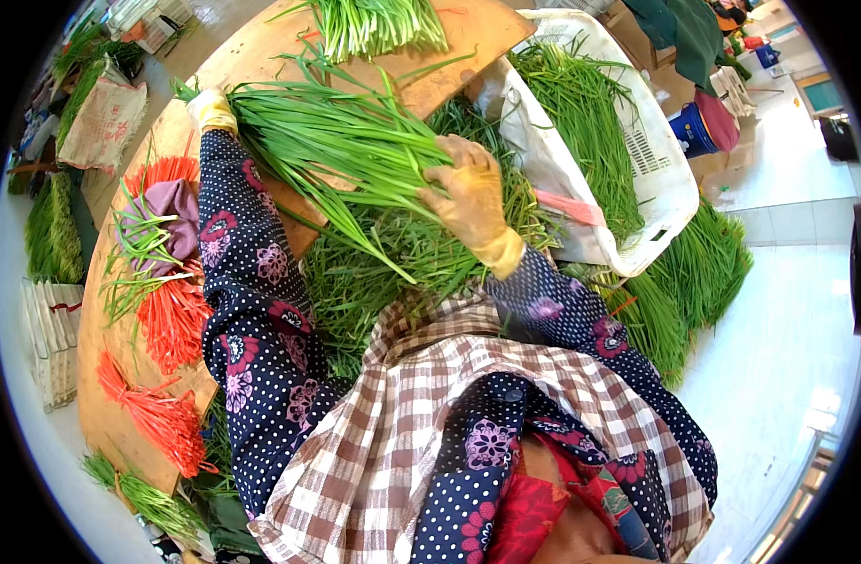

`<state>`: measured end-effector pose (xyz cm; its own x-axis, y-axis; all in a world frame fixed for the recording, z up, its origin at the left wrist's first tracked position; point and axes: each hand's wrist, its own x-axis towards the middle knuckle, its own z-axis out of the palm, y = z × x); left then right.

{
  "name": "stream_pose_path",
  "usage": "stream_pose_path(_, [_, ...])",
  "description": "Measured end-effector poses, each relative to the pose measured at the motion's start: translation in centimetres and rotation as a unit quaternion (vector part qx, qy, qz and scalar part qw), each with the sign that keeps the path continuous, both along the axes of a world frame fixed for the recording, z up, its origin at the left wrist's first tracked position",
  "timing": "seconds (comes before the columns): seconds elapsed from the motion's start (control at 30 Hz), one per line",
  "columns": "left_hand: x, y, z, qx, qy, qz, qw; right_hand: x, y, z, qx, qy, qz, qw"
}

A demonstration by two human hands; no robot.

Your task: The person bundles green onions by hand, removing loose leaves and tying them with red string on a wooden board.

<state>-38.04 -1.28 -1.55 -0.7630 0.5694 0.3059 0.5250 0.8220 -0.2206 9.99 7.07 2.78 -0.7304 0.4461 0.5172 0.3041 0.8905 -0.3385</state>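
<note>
A bunch of long green leafy stalks, likely garlic chives point(332, 144), stretches between my hands above a wooden table's edge. My left hand point(212, 111), in a pale yellow glove, is closed around its left end. At the leaf end, my right hand point(469, 190), in a yellowish glove, has its fingers curled against the leaves; whether it grips them is hard to tell. A second bunch with pale stems point(377, 28) lies at the table's far side. Loose leaves point(374, 247) are heaped below, between the table and my checked apron point(416, 402).
Bundles of red ties point(155, 419) and a purple cloth point(164, 225) lie on the wooden table point(106, 282) at left. A white plastic crate point(674, 183) of greens stands at right, beside more green bunches point(705, 268). A blue bucket point(693, 134) is farther back.
</note>
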Motion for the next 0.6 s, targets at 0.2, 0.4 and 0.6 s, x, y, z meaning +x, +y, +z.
stream_pose_path(0.2, [3.1, -1.0, 2.3, -0.061, 0.041, 0.048, 0.996, 2.7, 2.3, 0.1, -0.140, 0.126, 0.104, 0.977])
stream_pose_path(0.4, [4.5, -1.0, 2.6, -0.060, 0.069, 0.018, 0.996, 11.2, 3.4, 1.4, -0.399, 0.193, 0.018, 0.896])
stream_pose_path(0.6, [1.1, -3.7, 1.9, 0.099, -0.024, -0.012, 0.995, 6.0, -4.8, 0.4, -0.572, -0.215, 0.126, 0.782])
